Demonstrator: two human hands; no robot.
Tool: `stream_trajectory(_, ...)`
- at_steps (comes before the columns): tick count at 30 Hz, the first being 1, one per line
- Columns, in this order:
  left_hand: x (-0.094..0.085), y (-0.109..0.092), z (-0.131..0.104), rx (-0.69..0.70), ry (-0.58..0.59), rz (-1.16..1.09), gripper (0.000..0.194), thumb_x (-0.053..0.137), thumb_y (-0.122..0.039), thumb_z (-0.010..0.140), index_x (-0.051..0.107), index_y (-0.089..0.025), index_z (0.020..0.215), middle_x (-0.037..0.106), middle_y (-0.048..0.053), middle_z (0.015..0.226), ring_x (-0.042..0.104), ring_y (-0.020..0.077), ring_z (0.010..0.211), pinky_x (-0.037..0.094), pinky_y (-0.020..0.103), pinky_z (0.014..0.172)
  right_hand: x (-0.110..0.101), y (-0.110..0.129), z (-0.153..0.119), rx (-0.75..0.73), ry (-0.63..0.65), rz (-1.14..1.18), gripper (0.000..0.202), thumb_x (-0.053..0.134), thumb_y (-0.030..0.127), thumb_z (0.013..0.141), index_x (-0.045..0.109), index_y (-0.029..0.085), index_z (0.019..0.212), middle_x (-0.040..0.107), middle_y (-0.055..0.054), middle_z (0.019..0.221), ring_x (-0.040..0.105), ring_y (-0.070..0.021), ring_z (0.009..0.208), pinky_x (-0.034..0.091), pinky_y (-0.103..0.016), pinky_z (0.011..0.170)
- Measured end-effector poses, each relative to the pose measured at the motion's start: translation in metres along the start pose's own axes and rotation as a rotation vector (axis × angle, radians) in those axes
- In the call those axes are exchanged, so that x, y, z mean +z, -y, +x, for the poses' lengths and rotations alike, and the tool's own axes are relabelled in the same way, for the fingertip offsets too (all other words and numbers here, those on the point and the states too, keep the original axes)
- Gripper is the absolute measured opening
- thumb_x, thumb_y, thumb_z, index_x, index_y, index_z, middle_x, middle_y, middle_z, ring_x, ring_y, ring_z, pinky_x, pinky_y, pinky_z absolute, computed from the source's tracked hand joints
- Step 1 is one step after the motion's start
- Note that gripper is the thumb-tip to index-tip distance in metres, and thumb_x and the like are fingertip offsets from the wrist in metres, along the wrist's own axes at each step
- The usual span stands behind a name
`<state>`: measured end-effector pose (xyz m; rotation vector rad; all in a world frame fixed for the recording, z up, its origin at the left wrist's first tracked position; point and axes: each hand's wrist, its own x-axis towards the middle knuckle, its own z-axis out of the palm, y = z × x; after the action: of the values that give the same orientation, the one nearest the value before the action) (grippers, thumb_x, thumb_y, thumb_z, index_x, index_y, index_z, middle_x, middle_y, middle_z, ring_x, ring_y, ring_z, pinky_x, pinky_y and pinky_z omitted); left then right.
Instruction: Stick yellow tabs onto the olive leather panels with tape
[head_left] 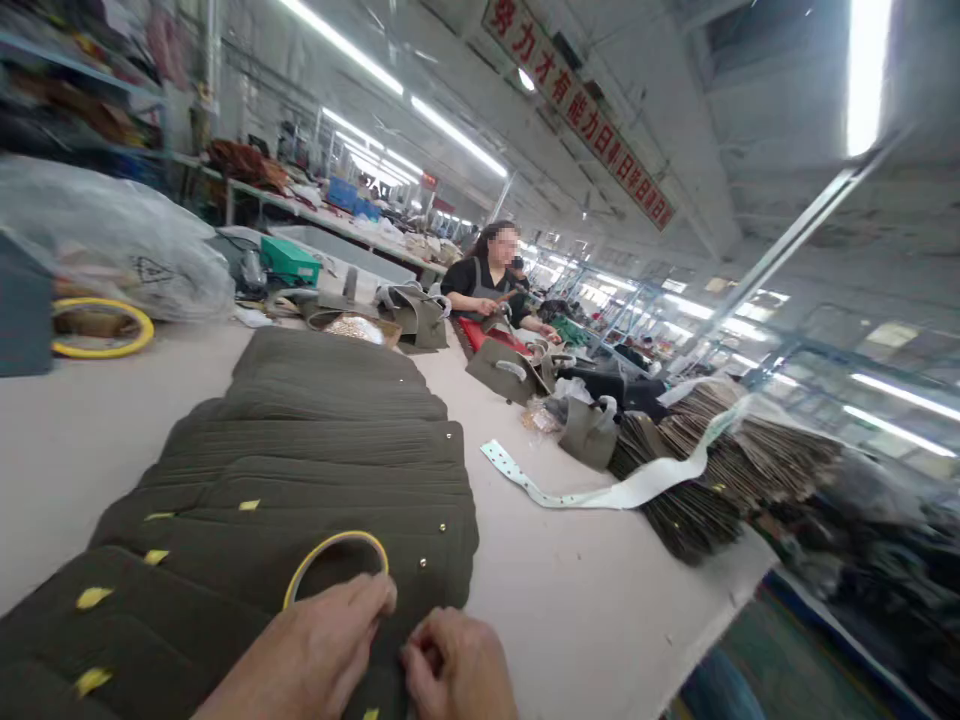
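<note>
My left hand is closed around the near edge of a roll of yellow tape, whose ring stands up past my fingers. Beside it, my right hand has its fingers curled in a pinch, low over the dark olive panels. Whatever lies between those fingertips is hidden. The panels overlap in a long fanned row across the table. Small yellow tape pieces stick to several of them, and little metal studs show near their right edges.
Another yellow tape roll stands at the left beside a grey box. A white perforated strip lies across the pale table at right, near bundled dark pieces. A co-worker handles material at the far end.
</note>
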<state>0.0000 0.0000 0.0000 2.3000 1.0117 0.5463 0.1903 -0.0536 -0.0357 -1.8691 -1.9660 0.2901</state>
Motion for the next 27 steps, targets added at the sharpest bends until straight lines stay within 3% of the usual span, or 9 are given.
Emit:
stream_trajectory(3,0.002,0.001,-0.002,0.039,-0.035,-0.008,0.024,0.034,-0.010,0.088,0.053,-0.025,0.091,0.064,-0.002,0.085,0.063,0.0139,0.077,0.042,0.022,0.067,-0.004,-0.006,0.001,-0.160,0.001,0.056,0.014,0.068,0.011,0.070,0.069,0.023,0.078,0.067,-0.001,0.076,0.066,-0.0162,0.071,0.042,-0.022,0.060)
stream_trajectory(6,-0.004,-0.005,-0.004,0.063,-0.076,-0.020,0.023,0.035,-0.011,0.089,0.053,-0.025,0.095,0.064,-0.002,0.086,0.064,0.0137,0.078,0.044,0.021,0.068,-0.014,-0.003,0.000,-0.232,0.068,0.113,0.011,0.064,0.012,0.078,0.068,0.022,0.081,0.065,-0.001,0.079,0.064,-0.0142,0.073,0.042,-0.020,0.062)
stream_trajectory(10,-0.018,-0.018,-0.008,0.098,-0.103,-0.048,0.024,0.037,-0.012,0.090,0.053,-0.024,0.104,0.066,-0.001,0.091,0.064,0.0142,0.084,0.046,0.022,0.073,-0.033,0.009,-0.003,-0.184,0.150,0.159,0.014,0.055,0.014,0.088,0.066,0.021,0.083,0.064,-0.001,0.083,0.062,-0.0143,0.076,0.043,-0.022,0.068)
stream_trajectory(14,-0.025,-0.025,-0.011,0.122,-0.087,-0.057,0.027,0.039,-0.013,0.090,0.054,-0.022,0.111,0.066,0.000,0.084,0.064,0.0137,0.077,0.048,0.023,0.072,-0.045,0.011,-0.005,-0.148,0.271,0.274,0.017,0.053,0.015,0.088,0.067,0.021,0.079,0.066,0.000,0.078,0.062,-0.0150,0.075,0.044,-0.024,0.069)
stream_trajectory(16,-0.026,-0.028,-0.012,0.149,-0.101,-0.039,0.034,0.041,-0.014,0.089,0.051,-0.022,0.121,0.068,0.001,0.086,0.064,0.0144,0.078,0.050,0.025,0.074,-0.048,0.011,-0.004,-0.118,0.222,0.370,0.018,0.052,0.019,0.089,0.068,0.021,0.082,0.068,-0.001,0.079,0.063,-0.0156,0.074,0.046,-0.025,0.068)
stream_trajectory(19,-0.026,-0.030,-0.013,0.177,-0.109,-0.001,0.050,0.042,-0.016,0.090,0.036,-0.021,0.140,0.068,0.001,0.085,0.065,0.0154,0.076,0.051,0.026,0.071,-0.050,0.016,-0.001,-0.094,0.013,0.510,0.018,0.052,0.026,0.090,0.069,0.020,0.097,0.071,-0.004,0.090,0.065,-0.0169,0.077,0.050,-0.026,0.068)
stream_trajectory(23,-0.023,-0.030,-0.014,0.155,-0.074,0.029,0.050,0.042,-0.018,0.092,0.031,-0.016,0.141,0.068,0.002,0.081,0.065,0.0167,0.068,0.052,0.027,0.066,-0.048,0.027,0.003,-0.280,-0.113,0.526,0.018,0.054,0.022,0.090,0.065,0.020,0.105,0.070,-0.007,0.098,0.065,-0.0178,0.088,0.052,-0.027,0.075)
stream_trajectory(27,-0.022,-0.031,-0.014,0.151,-0.017,0.052,0.046,0.042,-0.018,0.092,0.032,-0.017,0.137,0.070,0.006,0.094,0.068,0.0194,0.079,0.052,0.029,0.069,-0.046,0.034,0.005,-0.446,-0.185,0.432,0.017,0.051,0.012,0.090,0.063,0.019,0.100,0.069,-0.007,0.094,0.064,-0.0168,0.089,0.052,-0.028,0.078)
